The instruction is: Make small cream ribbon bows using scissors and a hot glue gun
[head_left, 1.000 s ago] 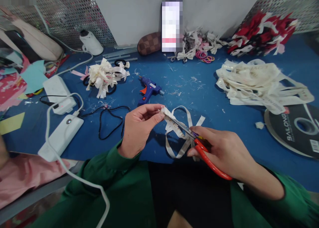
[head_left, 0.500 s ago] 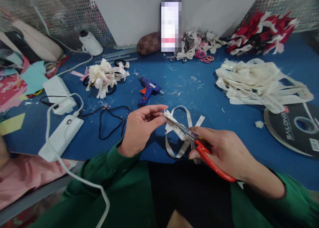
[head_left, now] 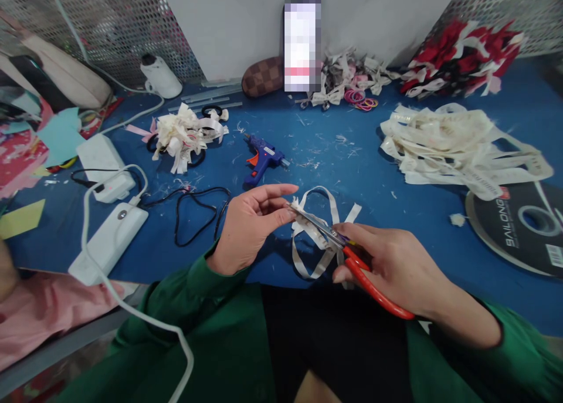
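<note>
My right hand point(head_left: 396, 268) is closed round a pair of red-handled scissors point(head_left: 373, 291), whose blades point up and left. The blade tips lie at the fingertips of my left hand point(head_left: 253, 227), whose thumb and forefinger pinch the frayed end of a white ribbon point(head_left: 314, 233). That ribbon spreads in loops below and beside the blades, between both hands. Some of it passes close to my right hand's fingers. Beyond my left hand a blue glue gun point(head_left: 263, 161) lies on the blue table point(head_left: 316, 139).
White ribbon strips point(head_left: 453, 151) and a black spool point(head_left: 512, 233) lie right. Hair bows point(head_left: 182, 136), a black cord point(head_left: 176, 215) and white power boxes point(head_left: 114, 239) are left. A phone point(head_left: 302, 45) stands at the back. A person's pink sleeve point(head_left: 44, 315) shows at left.
Both hands and the scissors have hardly moved. The ribbon end at my left fingertips has shifted slightly.
</note>
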{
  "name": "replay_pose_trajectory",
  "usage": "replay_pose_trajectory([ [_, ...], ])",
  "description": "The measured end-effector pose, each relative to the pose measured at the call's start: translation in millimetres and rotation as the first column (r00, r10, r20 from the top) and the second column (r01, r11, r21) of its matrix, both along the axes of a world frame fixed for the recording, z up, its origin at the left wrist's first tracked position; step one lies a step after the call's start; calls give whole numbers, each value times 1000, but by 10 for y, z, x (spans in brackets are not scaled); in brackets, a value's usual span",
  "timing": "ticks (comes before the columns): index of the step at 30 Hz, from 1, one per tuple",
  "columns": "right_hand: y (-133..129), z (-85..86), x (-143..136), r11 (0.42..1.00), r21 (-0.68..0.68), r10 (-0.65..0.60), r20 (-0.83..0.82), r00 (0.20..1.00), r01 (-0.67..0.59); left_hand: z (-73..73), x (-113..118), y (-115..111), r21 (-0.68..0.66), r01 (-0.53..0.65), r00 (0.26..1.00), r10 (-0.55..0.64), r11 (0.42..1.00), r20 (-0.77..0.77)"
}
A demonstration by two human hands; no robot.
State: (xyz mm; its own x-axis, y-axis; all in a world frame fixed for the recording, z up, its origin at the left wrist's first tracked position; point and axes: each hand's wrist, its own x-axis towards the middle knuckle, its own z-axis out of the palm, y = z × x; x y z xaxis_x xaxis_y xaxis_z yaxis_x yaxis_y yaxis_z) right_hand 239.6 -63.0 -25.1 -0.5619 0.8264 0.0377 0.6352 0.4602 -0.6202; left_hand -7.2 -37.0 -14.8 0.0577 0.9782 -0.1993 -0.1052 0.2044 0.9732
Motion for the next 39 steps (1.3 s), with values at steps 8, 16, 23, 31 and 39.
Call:
replay_pose_trajectory([
  [8, -3, 35, 4, 999, -55, 0, -19, 1000, -1, 14, -4, -17, -1, 28, 999, -28, 1000, -32],
  [16, -6, 53, -2, 999, -46, -9, -35, 999, 7, 10, -4, 0, 9, 17, 1000, -17, 1000, -3],
  [23, -4, 41, -11, 999, -48, -19, -32, 999, 18, 1, -3, -1, 56, -5, 999, 7, 998, -47],
  [31, 1, 8, -20, 1000, 3, -3, 2, 1000, 3, 13, 14, -16, 54, 71, 997, -69, 996, -35],
  [39, -8, 35, 4, 997, -81, -1, -46, 999, -3, 14, 7, -22, 51, 64, 997, -61, 997, -53],
])
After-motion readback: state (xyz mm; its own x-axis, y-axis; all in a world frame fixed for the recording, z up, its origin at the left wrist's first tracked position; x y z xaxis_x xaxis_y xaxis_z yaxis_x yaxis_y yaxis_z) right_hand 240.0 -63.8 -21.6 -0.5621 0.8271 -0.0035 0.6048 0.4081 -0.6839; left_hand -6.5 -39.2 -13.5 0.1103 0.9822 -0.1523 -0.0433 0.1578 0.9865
